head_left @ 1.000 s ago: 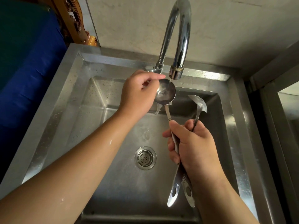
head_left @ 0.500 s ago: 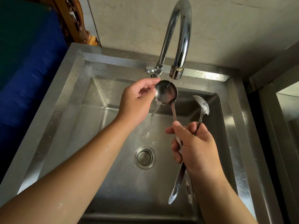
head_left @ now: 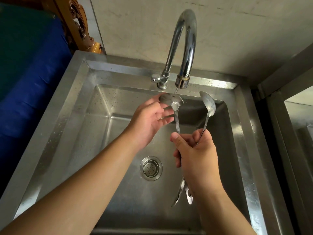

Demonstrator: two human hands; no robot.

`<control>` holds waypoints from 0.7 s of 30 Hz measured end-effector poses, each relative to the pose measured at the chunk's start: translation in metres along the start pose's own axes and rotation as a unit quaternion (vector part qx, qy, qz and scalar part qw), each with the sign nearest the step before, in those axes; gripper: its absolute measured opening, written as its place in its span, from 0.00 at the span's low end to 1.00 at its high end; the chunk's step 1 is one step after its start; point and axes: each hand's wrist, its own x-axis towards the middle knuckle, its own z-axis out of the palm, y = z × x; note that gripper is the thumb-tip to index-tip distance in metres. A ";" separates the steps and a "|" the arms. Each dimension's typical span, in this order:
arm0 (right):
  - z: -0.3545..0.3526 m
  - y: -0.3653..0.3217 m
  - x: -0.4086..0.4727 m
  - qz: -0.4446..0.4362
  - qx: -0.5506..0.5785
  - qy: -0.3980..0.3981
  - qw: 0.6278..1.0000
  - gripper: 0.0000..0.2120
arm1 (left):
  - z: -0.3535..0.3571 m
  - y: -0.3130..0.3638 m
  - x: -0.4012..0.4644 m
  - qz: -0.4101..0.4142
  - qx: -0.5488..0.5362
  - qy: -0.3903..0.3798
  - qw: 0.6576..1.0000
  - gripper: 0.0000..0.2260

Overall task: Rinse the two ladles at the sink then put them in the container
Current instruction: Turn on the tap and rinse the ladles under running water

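Leftmost, a blue padded surface (head_left: 30, 85) lies beside the stainless steel sink (head_left: 72, 106), with a carved wooden piece (head_left: 79, 29) standing behind the sink's back left corner. Over the basin, the left hand (head_left: 150, 119) is open, palm turned up and fingers spread, its fingertips touching the bowl of the first ladle (head_left: 171, 100); it does not grip anything. That ladle's bowl sits right under the spout of the curved chrome faucet (head_left: 183, 48), which rises from the sink's back edge, and a thin stream of water falls onto it. Below, the round drain strainer (head_left: 151, 168) lies in the middle of the basin floor. Just right of the drain, the right hand (head_left: 194, 153) is closed in a fist around the handles of both ladles, whose ends stick out beneath it toward the front edge. The second ladle (head_left: 209, 106) rises from the same fist, tilted toward the sink's right wall, its bowl apart from the water stream.
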 end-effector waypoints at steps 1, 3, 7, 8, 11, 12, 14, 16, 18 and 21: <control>0.000 0.000 0.002 -0.007 -0.015 0.007 1.000 0.20 | 0.000 0.000 -0.001 -0.003 0.003 -0.029 1.000 0.19; 0.001 -0.002 0.005 -0.016 -0.037 0.016 0.999 0.21 | 0.001 0.001 -0.002 -0.010 0.019 -0.065 0.998 0.21; 0.003 -0.007 0.014 -0.003 -0.027 0.013 1.000 0.20 | 0.003 0.002 0.001 -0.021 0.037 -0.064 0.997 0.25; 0.003 -0.008 0.017 0.002 -0.021 0.012 1.000 0.20 | 0.003 0.002 0.002 -0.022 0.039 -0.060 0.997 0.24; 0.004 -0.008 0.022 0.011 -0.012 0.010 1.000 0.20 | 0.003 0.001 0.008 -0.022 0.043 -0.042 0.998 0.24; 0.004 -0.007 0.024 0.011 -0.014 0.011 1.000 0.20 | 0.004 0.001 0.010 -0.021 0.041 -0.034 0.998 0.24; 0.005 -0.005 0.023 0.015 -0.024 0.012 1.000 0.20 | 0.006 0.000 0.012 -0.025 0.047 -0.012 0.999 0.25; 0.006 -0.002 0.022 0.017 -0.037 0.014 0.999 0.20 | 0.008 -0.002 0.013 -0.031 0.057 0.012 0.998 0.25; 0.007 0.001 0.020 0.019 -0.047 0.017 0.999 0.20 | 0.007 -0.004 0.015 -0.034 0.061 0.029 0.997 0.20; 0.008 0.003 0.019 0.019 -0.063 0.021 0.998 0.20 | 0.005 -0.006 0.018 -0.034 0.081 0.057 0.995 0.16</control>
